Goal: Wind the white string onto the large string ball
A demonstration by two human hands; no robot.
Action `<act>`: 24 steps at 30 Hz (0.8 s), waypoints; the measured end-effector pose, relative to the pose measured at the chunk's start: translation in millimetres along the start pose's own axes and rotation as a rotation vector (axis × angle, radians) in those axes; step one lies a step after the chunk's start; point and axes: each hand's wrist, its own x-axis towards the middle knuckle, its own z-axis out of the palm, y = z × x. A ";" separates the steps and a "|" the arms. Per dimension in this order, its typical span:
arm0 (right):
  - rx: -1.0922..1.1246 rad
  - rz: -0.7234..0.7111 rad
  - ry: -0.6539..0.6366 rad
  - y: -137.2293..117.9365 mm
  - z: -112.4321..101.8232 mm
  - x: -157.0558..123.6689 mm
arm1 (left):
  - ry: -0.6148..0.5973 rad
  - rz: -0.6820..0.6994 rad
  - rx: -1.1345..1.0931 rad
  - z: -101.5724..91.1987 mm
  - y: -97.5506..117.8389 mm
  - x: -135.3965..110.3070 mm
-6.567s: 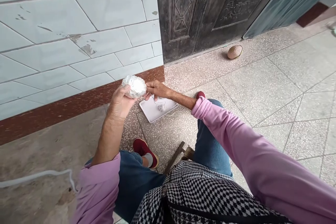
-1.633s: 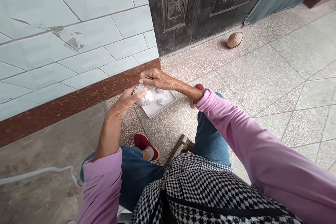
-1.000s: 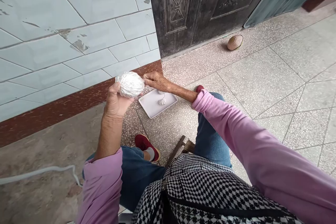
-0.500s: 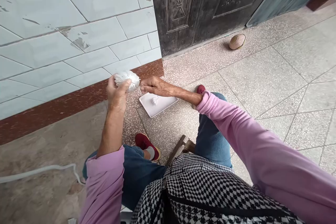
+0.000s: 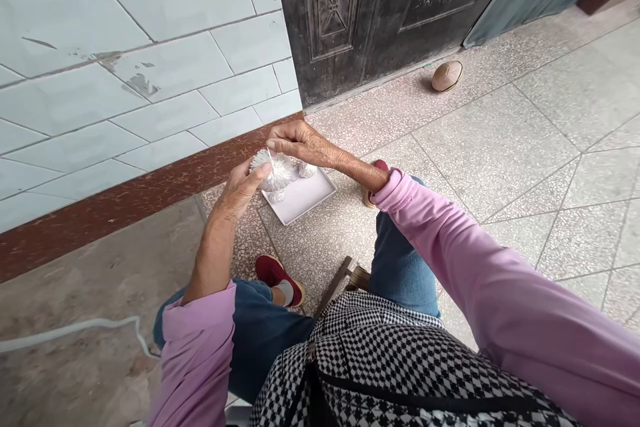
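My left hand (image 5: 239, 192) is closed around a round white bundle of fine strands or folds (image 5: 283, 173), its thumb pressed across the near side. Over the bundle, my right hand (image 5: 303, 143) pinches a thin white strand (image 5: 271, 157) between thumb and bent fingers. The strand runs down to the bundle near my left thumb. Beneath both hands, a shallow white tray (image 5: 313, 199) lies on the floor. It bears small white bundles, one at the far side (image 5: 307, 170) and one at the near left (image 5: 275, 196), partly covered by the held bundle.
A tiled wall (image 5: 175, 113) with a red-brown skirting stands to the left, beside a dark carved door (image 5: 350, 27). A ball (image 5: 447, 76) lies by the door. Between my legs is a wooden stool (image 5: 345, 280). A white hose or cable (image 5: 90, 324) crosses the floor at left.
The bundle has moved right and slightly down, over the tray, with my left hand. My right hand has risen from beside the bundle to above it, a strand now showing below its fingers.
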 end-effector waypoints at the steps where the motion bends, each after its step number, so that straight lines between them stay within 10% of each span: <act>1: -0.005 -0.003 -0.004 0.2 0.0 -0.2 | -0.024 -0.004 0.001 2.2 2.0 -1.5; 24: 0.136 0.398 0.109 9.4 20.2 14.4 | -0.052 0.046 -0.205 16.0 5.0 -6.7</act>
